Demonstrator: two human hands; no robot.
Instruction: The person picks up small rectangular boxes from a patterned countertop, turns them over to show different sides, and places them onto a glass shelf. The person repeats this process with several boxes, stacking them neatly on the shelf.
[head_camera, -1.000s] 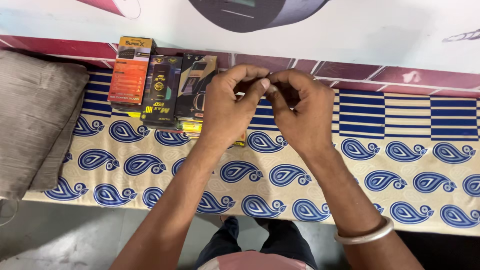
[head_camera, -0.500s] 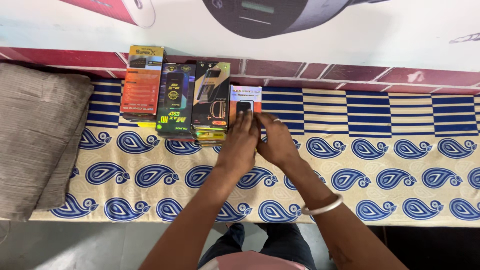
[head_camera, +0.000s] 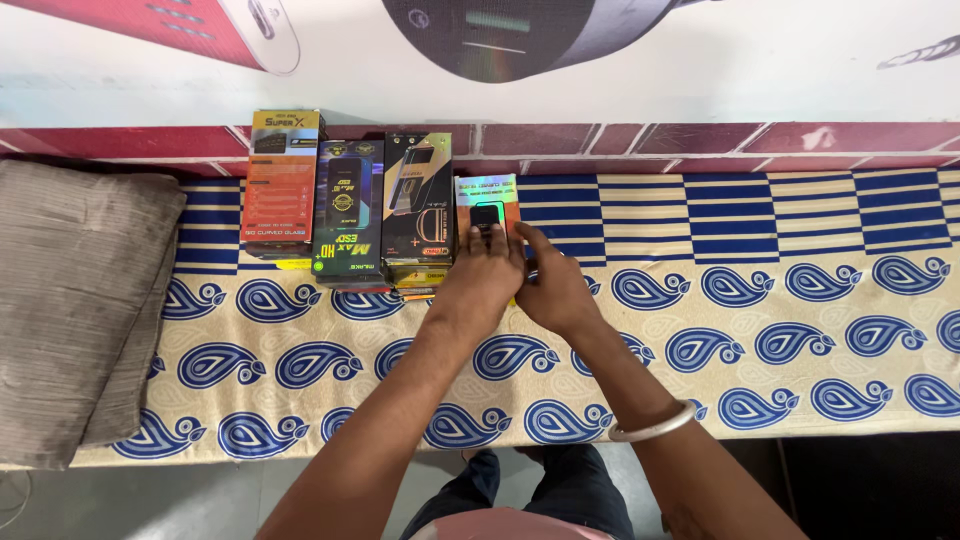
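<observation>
Bangle: a silver bangle sits on the right forearm, nearest the camera; it hangs above the cloth and touches no package.
Left hand: the left hand lies palm down, fingers curled over the lower edge of a small holographic package; the fingertips press on its face.
Right hand: the right hand lies just beside the left, index finger stretched toward the package's lower right corner, the other fingers loosely bent; whether it grips anything I cannot tell.
Package position: flat on the paisley bedcover, at the right end of a row, just beside the black-and-gold box.
Row: green-and-black box and orange box lie further left, on stacks, edges roughly parallel.
Handling judgement: the package looks thin and light, so light flat pressure suits it; sliding it with both hands should keep its long edge parallel to its neighbour.
Risk judgement: a push from one corner alone could skew it or nudge the adjacent stack.
Far edge: a tiled ledge runs behind the row.
Side: a grey folded blanket lies well apart to the left.
</observation>
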